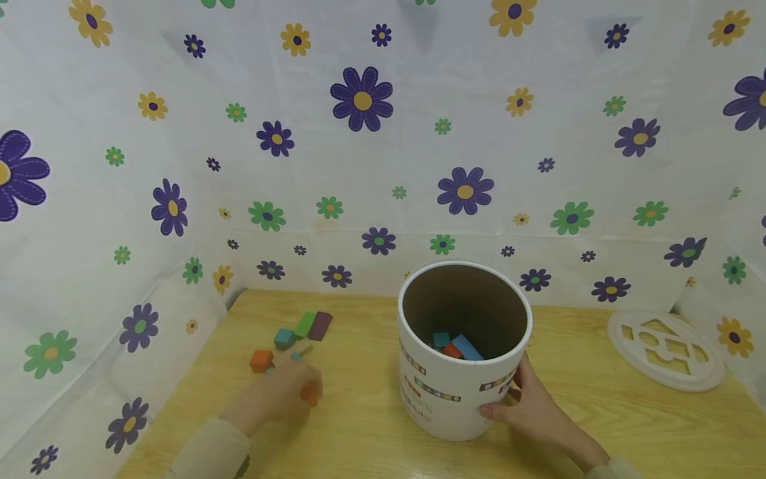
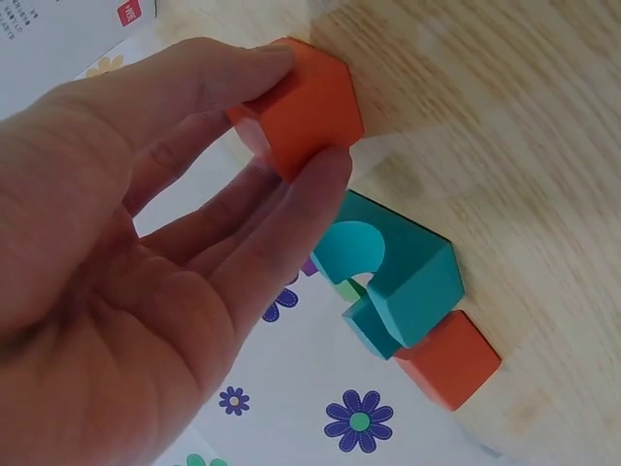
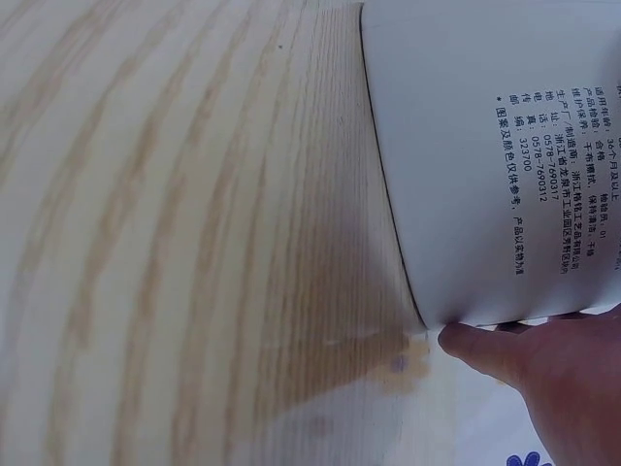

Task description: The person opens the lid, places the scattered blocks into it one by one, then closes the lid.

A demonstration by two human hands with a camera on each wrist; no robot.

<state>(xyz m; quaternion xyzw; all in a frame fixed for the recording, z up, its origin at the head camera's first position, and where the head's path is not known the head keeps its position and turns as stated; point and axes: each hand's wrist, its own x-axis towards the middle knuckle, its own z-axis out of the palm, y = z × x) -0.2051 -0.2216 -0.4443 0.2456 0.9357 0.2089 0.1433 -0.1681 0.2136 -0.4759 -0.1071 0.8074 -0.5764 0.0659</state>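
My left hand [image 1: 278, 392] pinches an orange block [image 2: 310, 112] between thumb and fingertips. Close by on the table, a teal block with a rounded cut-out [image 2: 417, 282] lies near an orange cube [image 2: 451, 359], seen in the left wrist view. My right hand [image 1: 532, 406] grips the lower right side of a white round bucket [image 1: 413, 396], its thumb on the front and its fingers partly hidden behind the wall. Inside the bucket lie a blue block [image 1: 467, 347], a red-orange block [image 1: 453, 350] and a teal block [image 1: 441, 340].
Beyond my left hand are a teal cube [image 1: 284, 338], a green block [image 1: 305, 325] and a dark purple block [image 1: 320, 326]. A white round lid [image 1: 682, 383] with shaped cut-outs lies at the right. Flowered sheeting [image 1: 407, 153] encloses the back and sides of the wooden table [image 1: 359, 419].
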